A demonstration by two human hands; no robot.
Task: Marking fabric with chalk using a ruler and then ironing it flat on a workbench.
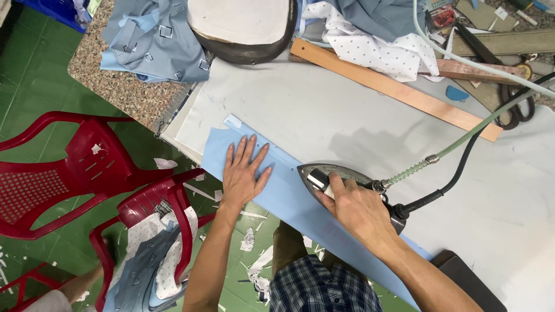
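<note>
Lay padded in grey cloth [324, 110] over a speckled stone table [110, 84]. Carried a light blue fabric strip [289, 199], a wooden ruler [399, 86], scissors [517, 107] and heaped shirt pieces [156, 40].

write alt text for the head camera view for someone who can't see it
Seen from above, a person's right hand grips an iron on a long strip of light blue cloth, while the left hand lies flat on the cloth beside it. The cloth rests on a grey padded table, with a wooden ruler, scissors and folded fabric behind, and red plastic chairs on the left.
</note>
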